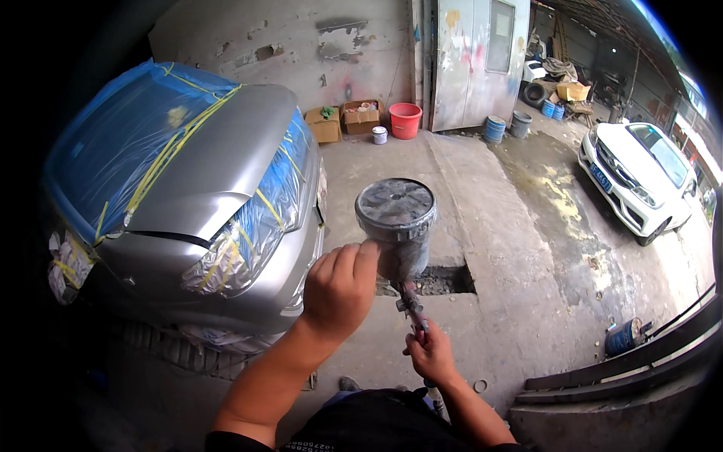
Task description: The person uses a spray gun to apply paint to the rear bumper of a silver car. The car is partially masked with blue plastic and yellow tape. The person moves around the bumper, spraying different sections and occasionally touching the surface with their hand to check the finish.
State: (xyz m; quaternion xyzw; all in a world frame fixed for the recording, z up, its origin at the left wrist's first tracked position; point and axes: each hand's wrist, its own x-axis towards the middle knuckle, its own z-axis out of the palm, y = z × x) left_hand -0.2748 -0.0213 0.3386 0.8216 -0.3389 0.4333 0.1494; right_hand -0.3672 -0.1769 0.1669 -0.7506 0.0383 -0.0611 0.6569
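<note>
My right hand [433, 354] is wrapped round the handle of a paint spray gun [412, 305], held upright in front of me. On top of the gun sits a paint-smeared cup [407, 256] with a round grey lid [395, 202]. Beside the cup's left side is my left hand [343, 282], its fingers curled and its back toward me. Its fingertips are hidden, so whether it grips or only touches the cup cannot be made out. To the left stands a silver car [203, 166], its windshield and headlights covered with masking film [98, 143] and yellow tape.
Against the back wall are cardboard boxes [324, 126], a small white can [379, 135] and a red bucket [405, 122]. A rubble-filled floor pit [452, 280] lies beyond the gun. At right are a white car [640, 177], a blue drum [621, 339] and dark rails [633, 369].
</note>
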